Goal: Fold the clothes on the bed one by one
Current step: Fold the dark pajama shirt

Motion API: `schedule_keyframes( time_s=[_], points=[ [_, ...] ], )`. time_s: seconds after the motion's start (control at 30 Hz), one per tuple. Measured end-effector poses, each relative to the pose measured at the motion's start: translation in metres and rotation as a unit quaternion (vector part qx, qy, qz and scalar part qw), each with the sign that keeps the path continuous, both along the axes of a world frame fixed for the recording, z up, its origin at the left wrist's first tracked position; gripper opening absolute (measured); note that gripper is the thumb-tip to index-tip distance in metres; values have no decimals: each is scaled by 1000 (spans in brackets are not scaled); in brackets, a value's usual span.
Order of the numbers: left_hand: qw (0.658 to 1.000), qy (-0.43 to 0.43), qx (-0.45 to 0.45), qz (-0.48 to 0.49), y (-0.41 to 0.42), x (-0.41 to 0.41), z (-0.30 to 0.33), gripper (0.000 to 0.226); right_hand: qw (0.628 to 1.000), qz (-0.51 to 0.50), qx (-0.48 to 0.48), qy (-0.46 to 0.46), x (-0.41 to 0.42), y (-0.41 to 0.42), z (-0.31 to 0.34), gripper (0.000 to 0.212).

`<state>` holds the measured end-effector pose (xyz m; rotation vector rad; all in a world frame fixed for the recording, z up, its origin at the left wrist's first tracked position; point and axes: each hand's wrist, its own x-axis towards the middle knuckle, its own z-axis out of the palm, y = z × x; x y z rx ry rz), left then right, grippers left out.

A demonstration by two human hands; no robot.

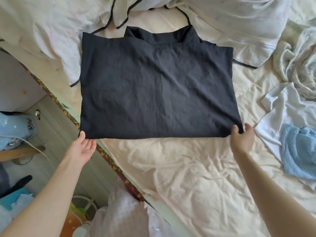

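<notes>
A black collared garment lies flat on the cream bed sheet, folded into a rough rectangle with its collar at the far side. My left hand is at its near left corner, thumb on top of the cloth and fingers tucked under the edge. My right hand holds the near right corner the same way, thumb over the fabric. Both corners sit low, at the sheet.
A white garment and a light blue knitted piece lie at the right. Crumpled pale bedding with black trim fills the far side. The bed's left edge drops to a floor with boxes and a fan.
</notes>
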<state>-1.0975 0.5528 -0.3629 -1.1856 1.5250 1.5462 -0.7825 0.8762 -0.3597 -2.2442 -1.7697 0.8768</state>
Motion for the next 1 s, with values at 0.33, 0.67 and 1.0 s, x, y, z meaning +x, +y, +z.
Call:
schedule_keyframes(
  time_s=[0.33,0.67,1.0],
  points=[
    [998,40,-22,-35,-6,5,18,40,837,541,54,-60,-99,-125,-7,50],
    [953,249,-111,-131,-1,32,57,14,834,536,-88,-98,-115,-122,-20,56],
    [742,540,-72,-391,173,94,123,15,846,39,-335,414,-69,-45,44,35]
  ],
)
